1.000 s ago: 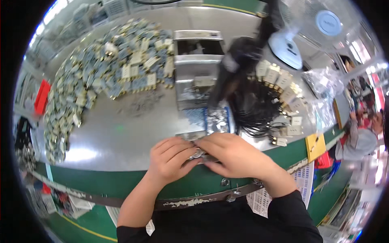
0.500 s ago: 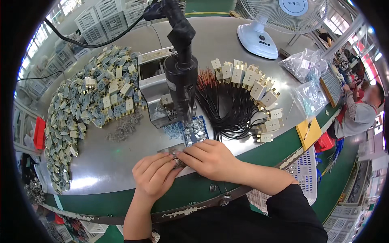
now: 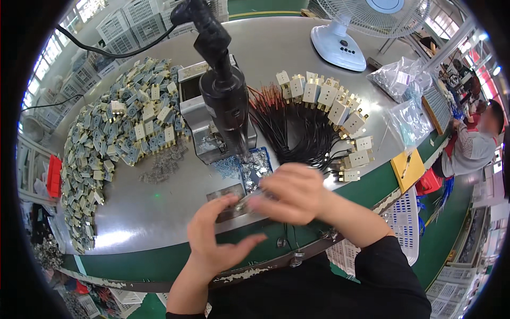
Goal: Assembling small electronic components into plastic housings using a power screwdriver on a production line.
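Observation:
My left hand (image 3: 215,236) has its thumb and fingers spread. Its index fingertip is at a flat metal block (image 3: 226,192) near the table's front edge, and no held thing shows in it. Beside it, on the right, my right hand (image 3: 292,194) is smeared by motion with its fingers bent; whether it holds anything cannot be made out. Just beyond the hands lies a blue tray (image 3: 271,167) of small shiny metal pieces. A black powered screwdriver (image 3: 226,103) hangs over that tray, its lower end close to the pieces. Small bluish screws (image 3: 227,168) lie left of the tray.
A grey metal machine (image 3: 192,114) stands behind the screwdriver. Left is a large heap of socket parts (image 3: 127,117), with small metal clips (image 3: 163,166) nearby. Right lie black cables (image 3: 303,138) with white sockets (image 3: 328,98). Farther right are a fan (image 3: 337,48), plastic bags (image 3: 409,125) and a yellow pad (image 3: 406,170).
My hands, together at the metal block before, have come apart. The left fingers have spread; the right hand has lifted and moved right. The screwdriver and machine appear slightly farther left in view.

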### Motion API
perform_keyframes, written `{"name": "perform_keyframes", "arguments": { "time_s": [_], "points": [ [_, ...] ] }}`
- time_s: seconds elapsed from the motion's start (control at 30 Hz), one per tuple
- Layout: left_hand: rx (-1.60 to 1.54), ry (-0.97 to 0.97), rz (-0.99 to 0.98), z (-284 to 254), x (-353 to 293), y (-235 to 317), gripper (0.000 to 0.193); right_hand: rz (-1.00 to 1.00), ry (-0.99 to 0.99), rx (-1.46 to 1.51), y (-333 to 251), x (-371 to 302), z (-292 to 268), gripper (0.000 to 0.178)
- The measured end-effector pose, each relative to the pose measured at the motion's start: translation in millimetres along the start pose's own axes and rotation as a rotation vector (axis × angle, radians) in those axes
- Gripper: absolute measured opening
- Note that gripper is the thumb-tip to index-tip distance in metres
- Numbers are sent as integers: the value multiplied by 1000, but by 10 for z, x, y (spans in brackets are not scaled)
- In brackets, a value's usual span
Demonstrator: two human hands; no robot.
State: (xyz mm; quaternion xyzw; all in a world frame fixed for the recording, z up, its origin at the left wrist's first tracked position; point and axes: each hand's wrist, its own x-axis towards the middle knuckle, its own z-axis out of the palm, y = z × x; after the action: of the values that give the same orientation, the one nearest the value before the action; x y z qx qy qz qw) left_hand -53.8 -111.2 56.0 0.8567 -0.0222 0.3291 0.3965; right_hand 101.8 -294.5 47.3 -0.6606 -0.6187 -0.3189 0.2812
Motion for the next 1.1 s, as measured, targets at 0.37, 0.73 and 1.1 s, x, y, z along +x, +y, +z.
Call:
{"name": "perform_keyframes", "arguments": {
  "time_s": [0.37, 0.73, 1.1],
  "points": [
    [-230, -745, 165, 334, -331, 3, 43, 569, 114, -834, 421, -56, -653, 51],
    [-314, -706, 206, 441, -607, -86, 33, 547, -32, -733, 163, -356, -758, 36],
    [-233, -769, 282, 530, -741, -78, 35, 846, -872, 389, -391, -594, -669, 24]
  ]
}}
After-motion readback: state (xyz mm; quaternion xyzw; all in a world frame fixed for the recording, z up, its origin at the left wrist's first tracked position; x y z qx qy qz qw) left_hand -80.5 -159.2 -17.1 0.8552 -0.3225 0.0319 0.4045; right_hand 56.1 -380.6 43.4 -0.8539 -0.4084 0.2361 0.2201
